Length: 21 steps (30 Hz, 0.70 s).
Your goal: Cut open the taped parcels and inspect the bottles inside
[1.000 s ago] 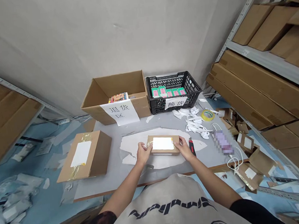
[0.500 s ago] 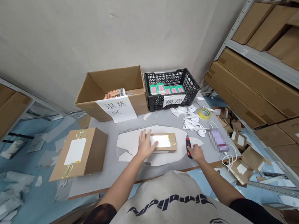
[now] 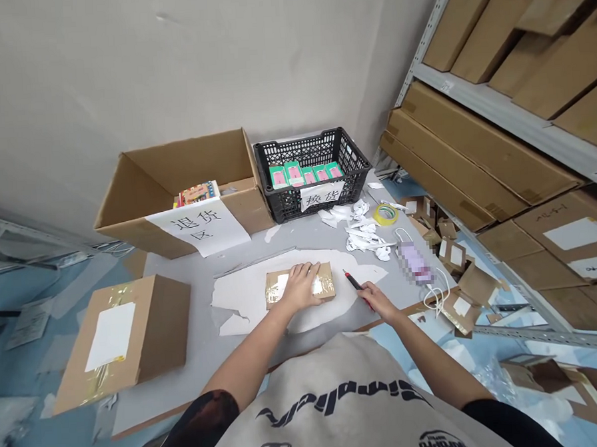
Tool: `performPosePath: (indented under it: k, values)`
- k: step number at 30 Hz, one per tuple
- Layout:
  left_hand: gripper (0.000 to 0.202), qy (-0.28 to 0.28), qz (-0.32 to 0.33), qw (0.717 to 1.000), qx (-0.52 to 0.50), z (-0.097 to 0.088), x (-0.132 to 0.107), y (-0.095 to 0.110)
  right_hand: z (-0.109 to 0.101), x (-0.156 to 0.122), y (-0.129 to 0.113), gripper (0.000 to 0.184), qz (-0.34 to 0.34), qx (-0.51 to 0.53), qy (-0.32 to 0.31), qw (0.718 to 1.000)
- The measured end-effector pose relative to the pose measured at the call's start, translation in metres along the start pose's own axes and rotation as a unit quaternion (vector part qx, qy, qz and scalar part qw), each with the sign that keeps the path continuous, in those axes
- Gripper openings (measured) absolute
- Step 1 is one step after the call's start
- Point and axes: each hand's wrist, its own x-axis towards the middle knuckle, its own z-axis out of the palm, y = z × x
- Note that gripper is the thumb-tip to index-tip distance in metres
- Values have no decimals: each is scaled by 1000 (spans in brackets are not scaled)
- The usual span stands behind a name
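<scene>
A small taped cardboard box [image 3: 326, 281] with a white label lies on a torn white sheet [image 3: 254, 286] on the table. My left hand [image 3: 300, 289] grips it from above, covering the middle of its top. To the right of the box, my right hand [image 3: 377, 301] is closed around a red and black utility knife [image 3: 354, 282]. The knife points away and to the left, its tip a short way from the box's right end. Most of its handle is hidden in my fingers.
Farther back stand a large open cardboard box [image 3: 175, 170] and a black plastic crate [image 3: 310, 169] holding small green-and-pink boxes. A bigger sealed box [image 3: 129, 332] sits at the left. On the right are crumpled paper [image 3: 366, 233], a tape roll [image 3: 385, 213] and a purple device [image 3: 415, 263].
My right hand has lifted the utility knife from the table into its grip. My left hand has moved further onto the small box, which now lies turned. The view has shifted right.
</scene>
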Motion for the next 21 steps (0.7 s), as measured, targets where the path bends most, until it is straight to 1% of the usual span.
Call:
performPosePath:
  k: [1,3,4,5,7,10,15,18,21]
  values:
    - [111,0,-1,1000,-2,-1,-1,-1,-3,-9,-4,26,-18,53,-35,998]
    - [109,-6,-4,1000,-2,-5,-5,-3,-8,-25,-14,27,-57,153,-99,982]
    - [109,-8,-4,1000,-2,-7,-7,-4,-9,-32,-21,28,-72,180,-120,974]
    - [110,-8,-3,1000,-1,-9,-9,-5,-10,-37,-27,30,-83,187,-131,970]
    - [109,-4,-1,1000,3,-13,-15,-8,-10,-44,-40,35,-93,168,-139,971]
    - [108,7,3,1000,11,-19,-22,-10,-6,-47,-53,46,-100,139,-139,975]
    - [108,10,-15,1000,15,-27,-27,-9,1,-45,-62,61,-110,123,-138,977]
    - [107,12,-17,1000,12,-28,-27,-7,3,-42,-64,64,-116,120,-134,977]
    - [106,15,-18,1000,9,-26,-26,-5,4,-38,-65,61,-122,106,-123,979]
